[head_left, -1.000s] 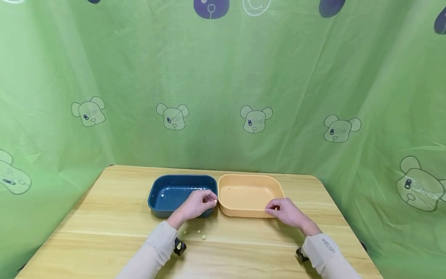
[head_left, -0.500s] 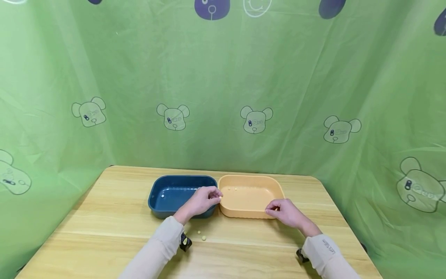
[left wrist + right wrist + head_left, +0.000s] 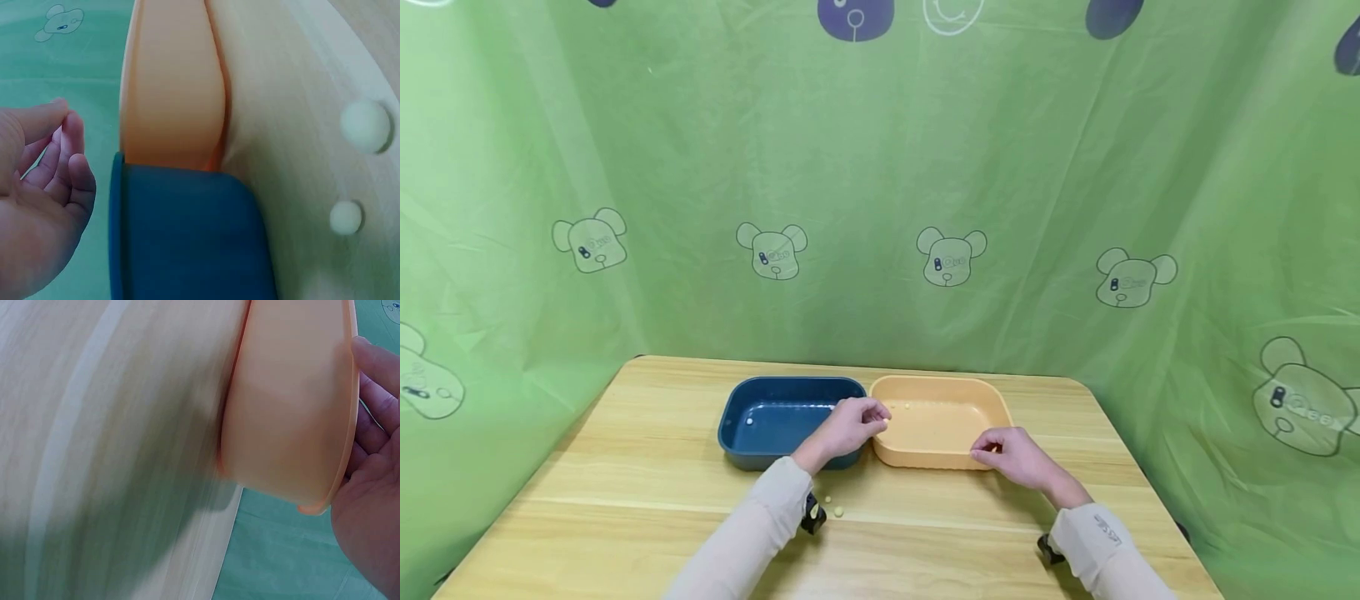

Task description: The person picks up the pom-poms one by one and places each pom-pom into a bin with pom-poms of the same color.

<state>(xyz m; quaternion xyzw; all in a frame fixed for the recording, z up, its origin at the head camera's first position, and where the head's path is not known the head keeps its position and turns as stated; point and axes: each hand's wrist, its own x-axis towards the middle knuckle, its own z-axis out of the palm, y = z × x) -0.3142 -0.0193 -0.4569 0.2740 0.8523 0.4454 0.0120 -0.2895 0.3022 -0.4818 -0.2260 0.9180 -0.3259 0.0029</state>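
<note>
My left hand is over the left end of the orange basin, its thumb and fingertips pinching a small pale ball. In the left wrist view the fingertips meet and the ball is not plain to see. My right hand grips the basin's front right rim, also seen in the right wrist view, thumb at the rim and fingers on the inner side. Two tiny pale balls lie in the orange basin. Inside the dark blue basin is a white ball; my left hand hides part of that basin.
Both basins stand side by side, nearly touching, on a wooden table. A larger pale ball and a smaller one lie on the table in front of them. A green printed curtain surrounds the table.
My left hand has moved right with the small ball, from above the blue basin's right end to over the orange basin. My right hand has stayed at the rim.
</note>
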